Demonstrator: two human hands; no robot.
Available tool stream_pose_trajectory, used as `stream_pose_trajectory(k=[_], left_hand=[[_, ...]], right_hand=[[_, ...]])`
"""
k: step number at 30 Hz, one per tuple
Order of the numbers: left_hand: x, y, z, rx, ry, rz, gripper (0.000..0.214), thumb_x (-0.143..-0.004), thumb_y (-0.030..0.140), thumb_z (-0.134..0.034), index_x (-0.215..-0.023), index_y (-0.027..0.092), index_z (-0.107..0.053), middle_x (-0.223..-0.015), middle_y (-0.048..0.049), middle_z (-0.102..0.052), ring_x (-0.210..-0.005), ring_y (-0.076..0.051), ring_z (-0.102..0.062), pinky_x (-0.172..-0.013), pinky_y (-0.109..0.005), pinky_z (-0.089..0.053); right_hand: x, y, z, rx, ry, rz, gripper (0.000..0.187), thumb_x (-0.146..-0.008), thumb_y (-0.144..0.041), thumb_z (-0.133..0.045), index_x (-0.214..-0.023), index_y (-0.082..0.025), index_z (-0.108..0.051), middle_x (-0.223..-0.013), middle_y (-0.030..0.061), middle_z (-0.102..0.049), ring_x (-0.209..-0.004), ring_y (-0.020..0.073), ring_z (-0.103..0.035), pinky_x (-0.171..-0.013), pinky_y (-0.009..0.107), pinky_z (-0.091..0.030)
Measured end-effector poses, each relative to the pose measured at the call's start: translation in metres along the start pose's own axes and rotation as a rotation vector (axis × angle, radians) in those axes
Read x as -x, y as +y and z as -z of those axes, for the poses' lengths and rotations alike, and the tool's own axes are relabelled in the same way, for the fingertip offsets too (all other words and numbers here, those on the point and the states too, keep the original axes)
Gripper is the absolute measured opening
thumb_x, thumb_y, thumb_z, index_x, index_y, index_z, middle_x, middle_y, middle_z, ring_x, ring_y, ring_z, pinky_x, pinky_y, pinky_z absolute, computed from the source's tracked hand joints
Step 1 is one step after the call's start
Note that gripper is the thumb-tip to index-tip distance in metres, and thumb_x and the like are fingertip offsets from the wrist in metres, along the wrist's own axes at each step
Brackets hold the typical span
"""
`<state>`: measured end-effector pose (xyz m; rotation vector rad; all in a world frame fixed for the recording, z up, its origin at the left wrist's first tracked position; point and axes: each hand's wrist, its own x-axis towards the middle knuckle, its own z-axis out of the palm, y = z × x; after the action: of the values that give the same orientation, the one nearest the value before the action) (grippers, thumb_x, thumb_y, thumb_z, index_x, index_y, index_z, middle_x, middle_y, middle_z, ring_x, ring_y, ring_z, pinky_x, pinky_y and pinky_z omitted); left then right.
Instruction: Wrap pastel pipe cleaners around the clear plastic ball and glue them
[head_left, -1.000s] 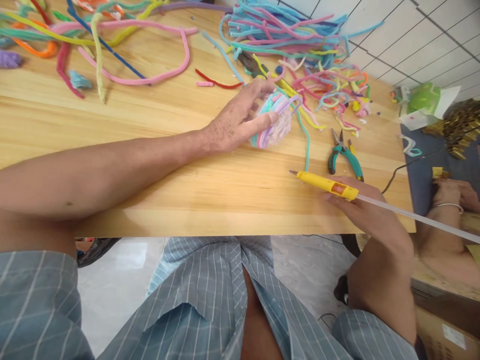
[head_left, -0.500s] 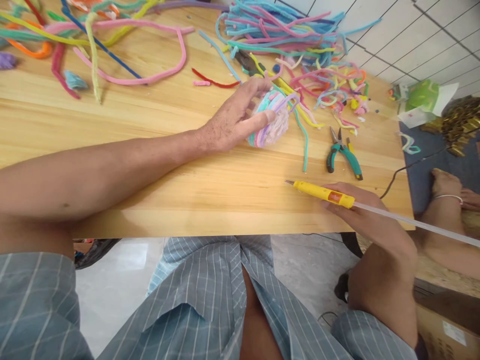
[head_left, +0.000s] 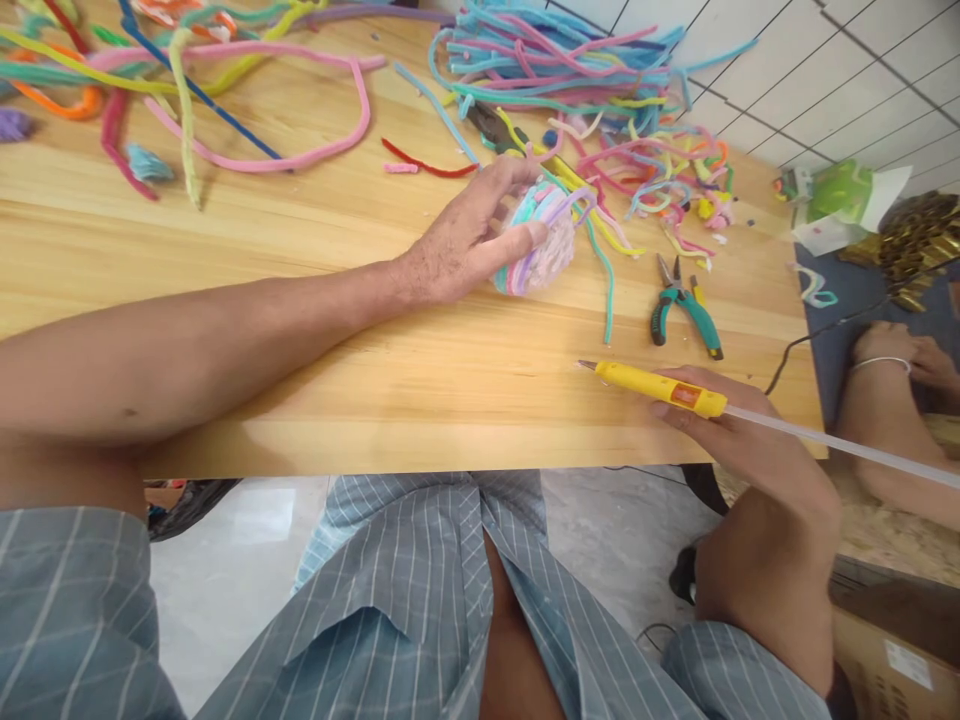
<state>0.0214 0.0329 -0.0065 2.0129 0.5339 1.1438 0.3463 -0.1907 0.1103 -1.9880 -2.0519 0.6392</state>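
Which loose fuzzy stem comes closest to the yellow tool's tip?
The thin teal stem, whose lower end points toward the yellow tool; the other loose stems lie farther away.

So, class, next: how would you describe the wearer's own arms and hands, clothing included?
The left hand and right hand are bare, without gloves, and no watch or bracelet shows on either wrist. The short, loose sleeves are grey-blue, crossed by thin white lines in a check, and leave the forearms uncovered.

Open tabletop (head_left: 420, 390) left of the yellow tool (head_left: 649, 387), with pliers (head_left: 676, 293) and tangled fuzzy stems (head_left: 658, 187) as obstacles beyond.
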Motion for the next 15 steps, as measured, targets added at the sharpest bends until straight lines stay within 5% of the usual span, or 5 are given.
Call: stream_pose_trajectory(k=[4, 7, 10, 15], left_hand=[[-0.001, -0.002, -0.001, 0.017, 0.002, 0.025, 0.063, -0.103, 0.078, -0.061, -0.147, 0.033, -0.053, -0.148, -0.0083, -0.065, -0.136, -0.031, -0.066, -0.112, -0.056, -0.059], [-0.002, -0.005, 0.001, 0.042, -0.01, 0.071, 0.064, -0.097, 0.081, -0.067, -0.144, 0.041, -0.055, -0.146, -0.0022, -0.068, -0.133, -0.031, -0.065, -0.113, -0.059, -0.06], [-0.004, -0.005, 0.001, 0.068, -0.004, 0.1, 0.066, -0.093, 0.085, -0.069, -0.143, 0.044, -0.056, -0.139, 0.0009, -0.072, -0.129, -0.032, -0.065, -0.111, -0.061, -0.061], [-0.002, -0.003, -0.001, 0.09, 0.013, 0.092, 0.067, -0.094, 0.085, -0.067, -0.142, 0.04, -0.057, -0.134, 0.0002, -0.074, -0.119, -0.03, -0.068, -0.103, -0.061, -0.063]], right_hand=[[0.004, 0.016, 0.007, -0.101, 0.137, -0.175, 0.026, -0.084, -0.056, -0.08, -0.093, -0.032, -0.077, -0.09, 0.0032, -0.079, -0.082, 0.0291, -0.072, -0.076, 0.044, -0.061], [0.0, 0.033, 0.012, -0.196, 0.271, -0.318, 0.032, -0.076, -0.057, -0.084, -0.094, -0.031, -0.08, -0.099, 0.0053, -0.082, -0.096, 0.0323, -0.074, -0.088, 0.048, -0.061], [-0.011, 0.048, 0.017, -0.323, 0.361, -0.336, 0.031, -0.069, -0.054, -0.09, -0.084, -0.029, -0.078, -0.106, 0.0079, -0.083, -0.106, 0.0333, -0.074, -0.096, 0.05, -0.06], [-0.023, 0.063, 0.025, -0.391, 0.384, -0.359, 0.038, -0.067, -0.056, -0.091, -0.067, -0.025, -0.07, -0.097, 0.0079, -0.08, -0.086, 0.0233, -0.065, -0.079, 0.039, -0.055]])
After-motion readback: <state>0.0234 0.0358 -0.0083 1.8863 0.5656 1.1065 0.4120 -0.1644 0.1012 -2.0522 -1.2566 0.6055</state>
